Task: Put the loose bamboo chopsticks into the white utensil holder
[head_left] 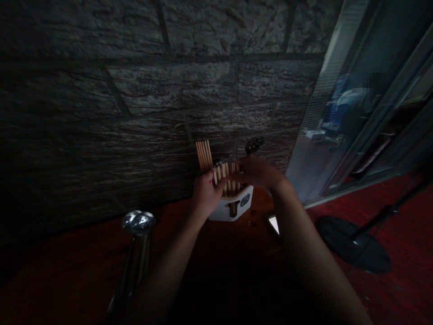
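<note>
A white utensil holder with a dark label stands on the wooden tabletop against the wall. Several light wooden chopsticks rise out of it. My left hand is closed around their left side, its thumb pointing across them. From the right, my right hand curls its fingers against the same bunch; its fingertips are partly lost in shadow. Another group of chopsticks stands taller at the back left of the holder. Behind my right hand shows the head of a black slotted spoon.
Shiny metal ladles or strainers lie on the wooden table to the left. A phone with a bright screen is beside my right forearm. On the red floor at right is a round black stand base. A stone-block wall rises behind, with glass panels rightward.
</note>
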Motion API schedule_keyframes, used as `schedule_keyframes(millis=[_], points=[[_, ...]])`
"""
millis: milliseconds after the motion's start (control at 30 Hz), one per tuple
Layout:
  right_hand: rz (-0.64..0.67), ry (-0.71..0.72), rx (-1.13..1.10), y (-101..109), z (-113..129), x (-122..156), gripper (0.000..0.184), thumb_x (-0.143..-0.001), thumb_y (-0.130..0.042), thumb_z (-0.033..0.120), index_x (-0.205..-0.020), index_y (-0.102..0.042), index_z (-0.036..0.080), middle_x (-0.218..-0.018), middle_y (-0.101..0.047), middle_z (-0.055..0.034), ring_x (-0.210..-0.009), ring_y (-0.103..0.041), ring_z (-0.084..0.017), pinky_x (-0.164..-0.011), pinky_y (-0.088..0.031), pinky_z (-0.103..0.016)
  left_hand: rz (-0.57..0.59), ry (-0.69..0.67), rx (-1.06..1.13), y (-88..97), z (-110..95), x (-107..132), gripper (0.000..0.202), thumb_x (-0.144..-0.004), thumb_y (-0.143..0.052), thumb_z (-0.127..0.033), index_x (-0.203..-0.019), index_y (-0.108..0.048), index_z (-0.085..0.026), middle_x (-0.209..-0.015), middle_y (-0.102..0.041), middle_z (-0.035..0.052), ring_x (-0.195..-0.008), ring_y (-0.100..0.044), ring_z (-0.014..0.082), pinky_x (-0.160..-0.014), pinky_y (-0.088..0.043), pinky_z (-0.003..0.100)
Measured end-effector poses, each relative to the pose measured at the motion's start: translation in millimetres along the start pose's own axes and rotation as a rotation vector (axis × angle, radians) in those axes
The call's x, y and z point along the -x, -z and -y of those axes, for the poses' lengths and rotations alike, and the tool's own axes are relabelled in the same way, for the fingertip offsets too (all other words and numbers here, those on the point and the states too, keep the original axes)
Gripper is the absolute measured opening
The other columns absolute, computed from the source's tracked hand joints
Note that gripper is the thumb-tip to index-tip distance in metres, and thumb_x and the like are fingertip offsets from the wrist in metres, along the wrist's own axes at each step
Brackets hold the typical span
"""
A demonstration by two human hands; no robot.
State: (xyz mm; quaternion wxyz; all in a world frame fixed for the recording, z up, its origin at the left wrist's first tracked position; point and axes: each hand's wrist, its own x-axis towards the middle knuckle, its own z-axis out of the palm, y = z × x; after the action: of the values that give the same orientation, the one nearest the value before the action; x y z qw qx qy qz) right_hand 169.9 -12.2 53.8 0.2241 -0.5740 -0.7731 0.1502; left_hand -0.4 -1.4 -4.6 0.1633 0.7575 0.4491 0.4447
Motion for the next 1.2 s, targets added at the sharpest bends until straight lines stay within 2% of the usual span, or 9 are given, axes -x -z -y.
schedule_keyframes(millis=[133,400,567,767,933,1200], points=[[-0.006,0.006,-0.079,-2,-2,-2,0.023,-0.079,-0.062,0.029,-0.092,-0.071,0.013,-0.067,-0.067,-0.0037,-0.06,-0.058,-0.012,-0.056,-0.038,-0.023,0.018,-0.003,-0.014,0.5,1,0,0.019,-0.085,-0.059,-0.024,-0.1,-0.067,-0.013,-0.093,-0.074,0.0111,-0.084,-0.07,0.0214,-0.076,-0.054,0.031],[-0.014,-0.038,-0.037,-3,-4,-4,0.02,-0.079,-0.061,0.03,-0.081,-0.069,0.012,-0.064,-0.066,-0.0051,-0.057,-0.058,-0.012,-0.053,-0.038,-0.022,0.016,-0.022,-0.058,1.7,0,-1,0.021,-0.084,-0.061,-0.025,-0.101,-0.066,-0.014,-0.098,-0.074,0.0117,-0.091,-0.069,0.0229,-0.082,-0.052,0.033],[-0.003,-0.053,-0.014,-1,-4,-3,0.02,-0.078,-0.062,0.031,-0.075,-0.067,0.012,-0.063,-0.066,-0.0055,-0.055,-0.058,-0.012,-0.05,-0.037,-0.022,0.018,-0.023,-0.065,1.0,2,-1,0.019,-0.084,-0.06,-0.023,-0.101,-0.066,-0.016,-0.097,-0.074,0.0096,-0.09,-0.07,0.0216,-0.08,-0.053,0.031],[0.031,-0.015,-0.05,1,-7,-2,0.02,-0.08,-0.06,0.029,-0.077,-0.069,0.012,-0.064,-0.066,-0.0056,-0.056,-0.059,-0.012,-0.049,-0.038,-0.021,0.003,-0.016,-0.136,0.7,1,-1,0.016,-0.085,-0.059,-0.027,-0.092,-0.069,-0.016,-0.088,-0.075,0.0102,-0.081,-0.071,0.0223,-0.071,-0.052,0.03],[-0.007,0.036,-0.136,0,-11,-3,0.022,-0.08,-0.06,0.03,-0.088,-0.07,0.012,-0.069,-0.068,-0.0052,-0.062,-0.061,-0.012,-0.053,-0.04,-0.02,0.002,-0.017,-0.052,-0.7,1,-1,0.016,-0.086,-0.059,-0.026,-0.09,-0.069,-0.015,-0.09,-0.075,0.0105,-0.082,-0.07,0.0214,-0.072,-0.053,0.031],[-0.013,0.017,-0.154,-4,-12,-4,0.018,-0.079,-0.062,0.028,-0.085,-0.07,0.013,-0.065,-0.066,-0.0033,-0.059,-0.059,-0.012,-0.051,-0.04,-0.018,0.012,-0.005,-0.104,0.3,0,-1,0.014,-0.084,-0.06,-0.025,-0.09,-0.068,-0.016,-0.087,-0.075,0.0098,-0.079,-0.07,0.0216,-0.069,-0.052,0.03]])
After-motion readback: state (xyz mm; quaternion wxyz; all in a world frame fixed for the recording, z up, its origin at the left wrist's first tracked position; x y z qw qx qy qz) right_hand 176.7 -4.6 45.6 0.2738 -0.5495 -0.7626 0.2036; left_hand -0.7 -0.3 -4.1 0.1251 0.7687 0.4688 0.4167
